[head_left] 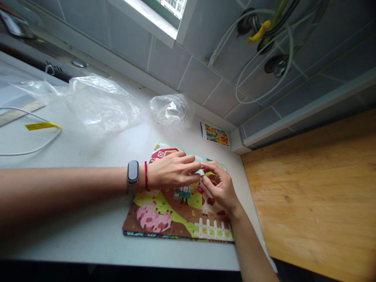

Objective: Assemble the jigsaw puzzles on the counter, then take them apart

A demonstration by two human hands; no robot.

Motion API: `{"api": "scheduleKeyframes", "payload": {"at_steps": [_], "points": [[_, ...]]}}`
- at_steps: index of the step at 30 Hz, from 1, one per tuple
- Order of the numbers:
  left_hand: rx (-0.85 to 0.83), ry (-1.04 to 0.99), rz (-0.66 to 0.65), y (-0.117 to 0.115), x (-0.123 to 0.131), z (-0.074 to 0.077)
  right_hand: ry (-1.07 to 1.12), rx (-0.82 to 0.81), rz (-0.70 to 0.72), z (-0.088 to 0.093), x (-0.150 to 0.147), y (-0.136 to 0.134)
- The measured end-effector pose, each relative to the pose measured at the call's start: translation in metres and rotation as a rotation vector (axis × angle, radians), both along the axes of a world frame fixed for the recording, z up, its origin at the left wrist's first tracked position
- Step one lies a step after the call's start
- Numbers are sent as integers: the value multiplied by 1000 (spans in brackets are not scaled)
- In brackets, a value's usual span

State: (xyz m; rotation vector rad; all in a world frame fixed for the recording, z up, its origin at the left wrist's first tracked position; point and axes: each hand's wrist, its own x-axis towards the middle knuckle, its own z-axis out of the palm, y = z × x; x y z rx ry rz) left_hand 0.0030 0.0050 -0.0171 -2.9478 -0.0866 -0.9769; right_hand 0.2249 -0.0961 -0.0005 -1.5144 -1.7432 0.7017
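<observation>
A farm jigsaw puzzle (164, 213) lies flat on a white counter (88, 235), near its right edge. The left hand (172, 171), with a dark wristband (132, 172), and the right hand (220, 186) meet over the puzzle's upper middle, fingers narrowed around a pale piece (201, 172). Whether they pinch it or press it cannot be told. Crumpled clear plastic bags (102, 102) lie behind.

A white counter (88, 231) is backed by a grey tiled wall (190, 74); daylight is admitted through a window (164, 9) above; a wooden surface (317, 196) is set to the right.
</observation>
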Motion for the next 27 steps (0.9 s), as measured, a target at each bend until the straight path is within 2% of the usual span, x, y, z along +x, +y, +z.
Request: {"api": "scheduleKeyframes", "payload": {"at_steps": [3, 6, 10, 15, 17, 21, 27], "points": [[-18, -31, -14, -1, 0, 2, 157, -131, 20, -4, 3, -3], [-12, -52, -43, -2, -1, 3, 270, -169, -5, -5, 3, -3], [5, -39, -45, -2, 0, 1, 352, -114, -139, -3, -2, 0], [-162, -7, 146, -1, 6, -7, 375, -16, -305, -4, 5, 5], [-223, 27, 185, 0, 8, -10, 426, 34, -364, -5, 12, 7], [-259, 95, 175, 2, 11, -14, 493, 40, -414, -5, 22, 11], [-275, 94, 142, 4, 11, -16, 570, 53, -500, -6, 23, 14]]}}
